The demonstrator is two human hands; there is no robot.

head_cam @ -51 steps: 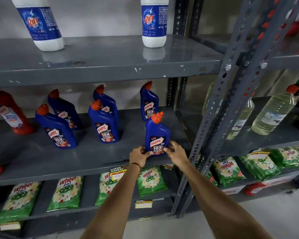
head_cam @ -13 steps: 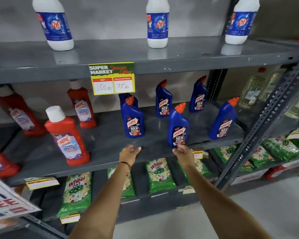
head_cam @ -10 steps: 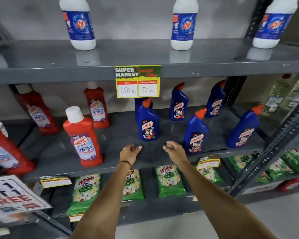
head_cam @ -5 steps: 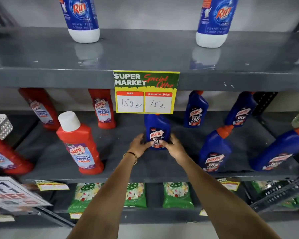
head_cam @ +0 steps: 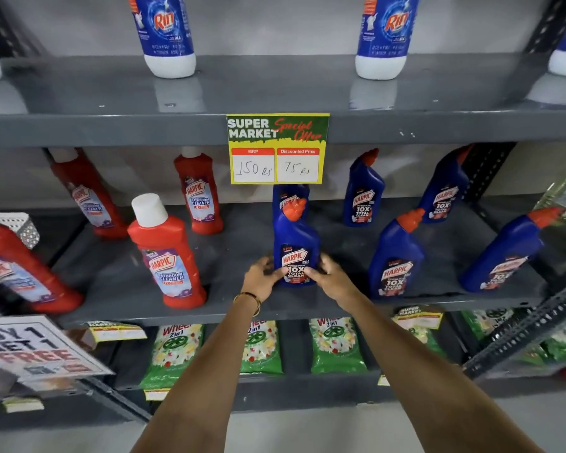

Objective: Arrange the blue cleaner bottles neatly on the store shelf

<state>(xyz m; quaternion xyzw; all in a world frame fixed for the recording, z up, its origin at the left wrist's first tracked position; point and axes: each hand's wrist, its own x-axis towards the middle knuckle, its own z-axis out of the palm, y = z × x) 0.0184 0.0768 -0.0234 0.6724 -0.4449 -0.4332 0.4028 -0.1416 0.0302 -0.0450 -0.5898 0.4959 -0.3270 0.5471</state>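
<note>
Both hands are clasping 1 blue cleaner bottle (head_cam: 296,253) at its base on the middle shelf (head_cam: 216,308).

Left hand (head_cam: 261,276) is pressing against the bottle's left side with its thumb lying over the lower label, while the right hand (head_cam: 330,278) is wrapping the right side, its fingers closing on the front; a gold bangle (head_cam: 247,301) is sitting on the left wrist. That bottle is standing upright near the shelf's front edge, directly below the yellow price sign (head_cam: 277,148), with a second blue bottle (head_cam: 291,198) just behind it. 4 more blue bottles are standing to the right: 2 at the back (head_cam: 363,194) (head_cam: 445,188) and 2 nearer the front (head_cam: 395,256) (head_cam: 507,253). Red cleaner bottles, the nearest being (head_cam: 167,253), are occupying the left half of the shelf.
</note>
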